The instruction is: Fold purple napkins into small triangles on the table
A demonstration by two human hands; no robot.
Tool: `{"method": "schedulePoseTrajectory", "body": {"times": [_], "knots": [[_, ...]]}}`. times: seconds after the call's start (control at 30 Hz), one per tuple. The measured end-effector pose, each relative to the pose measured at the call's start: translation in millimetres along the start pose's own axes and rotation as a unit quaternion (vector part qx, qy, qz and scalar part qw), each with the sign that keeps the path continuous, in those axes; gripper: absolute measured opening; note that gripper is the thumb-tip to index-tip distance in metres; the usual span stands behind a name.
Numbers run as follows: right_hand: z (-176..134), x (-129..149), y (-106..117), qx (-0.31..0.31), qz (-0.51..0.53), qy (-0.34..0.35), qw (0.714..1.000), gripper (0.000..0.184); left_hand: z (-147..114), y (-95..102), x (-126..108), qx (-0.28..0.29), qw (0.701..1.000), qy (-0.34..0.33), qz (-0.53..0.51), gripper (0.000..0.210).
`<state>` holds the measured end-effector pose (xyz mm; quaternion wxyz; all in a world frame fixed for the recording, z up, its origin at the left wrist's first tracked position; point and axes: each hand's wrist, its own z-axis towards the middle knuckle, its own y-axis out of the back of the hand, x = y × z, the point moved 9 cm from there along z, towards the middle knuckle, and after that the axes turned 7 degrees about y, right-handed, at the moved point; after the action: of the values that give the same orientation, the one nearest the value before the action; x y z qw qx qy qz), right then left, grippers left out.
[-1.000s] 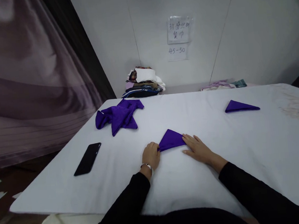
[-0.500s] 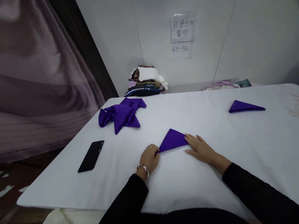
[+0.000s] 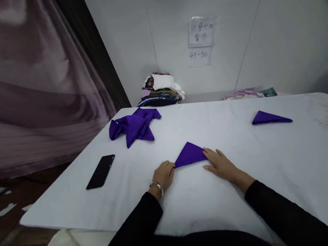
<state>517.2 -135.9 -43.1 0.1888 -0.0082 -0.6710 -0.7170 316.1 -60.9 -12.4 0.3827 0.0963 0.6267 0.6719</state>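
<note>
A purple cloth napkin (image 3: 189, 154), folded into a flat triangle, lies on the table in front of me. My left hand (image 3: 163, 175), with a bracelet at the wrist, has its fingers curled closed on the napkin's left corner. Over the right corner, my right hand (image 3: 220, 165) lies flat with fingers stretched out and the thumb apart. The tip of that corner is hidden under its fingers. A second folded purple napkin (image 3: 270, 117) rests farther off to the right. At the back left is a loose heap of purple napkins (image 3: 137, 125).
A black phone (image 3: 100, 171) lies on the white-covered table (image 3: 148, 202) to the left. Stacked clothes (image 3: 162, 88) and more fabric (image 3: 245, 94) sit behind the far edge, against the wall. Handwritten paper signs (image 3: 200, 34) hang there. A pinkish curtain (image 3: 33, 93) hangs at the left.
The whole view has shifted very slightly. Both hands stay at the corners of the folded napkin, with the left fingers marginally altered in pose.
</note>
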Motion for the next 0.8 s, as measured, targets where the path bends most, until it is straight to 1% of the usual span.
{"method": "schedulePoseTrajectory", "body": {"times": [0.07,0.2,0.33,0.43,0.57,0.63,0.7,0.77,0.8], "knots": [[0,0,0,-0.002,-0.001,0.000,1.000,0.065,1,-0.2,0,0.004,1.000,-0.004,0.019,0.017],[0,1,1,0.003,-0.002,-0.001,1.000,0.065,2,-0.6,4,0.004,0.999,0.009,0.042,0.015],[0,1,1,0.005,-0.002,-0.002,1.000,0.065,1,-2.0,3,0.001,0.998,0.003,0.064,0.018],[0,1,0,0.004,0.000,0.000,1.000,0.065,-2,-2.8,2,0.010,0.996,0.004,0.092,0.021],[0,1,0,-0.001,-0.003,0.000,1.000,0.064,-7,2.9,3,0.031,0.991,0.013,0.127,0.023],[0,1,-1,-0.002,-0.004,0.000,1.000,0.064,-8,10.4,1,0.024,0.991,0.025,0.127,0.024],[0,1,-1,-0.004,-0.003,0.002,1.000,0.064,-5,20.4,-10,-0.011,0.994,0.031,0.106,0.025],[0,2,-1,-0.005,0.001,0.004,1.000,0.064,3,25.3,-31,-0.050,0.996,0.012,0.073,0.031],[1,2,-1,-0.006,0.003,0.004,1.000,0.064,9,23.3,-45,-0.059,0.996,-0.008,0.059,0.034]]}}
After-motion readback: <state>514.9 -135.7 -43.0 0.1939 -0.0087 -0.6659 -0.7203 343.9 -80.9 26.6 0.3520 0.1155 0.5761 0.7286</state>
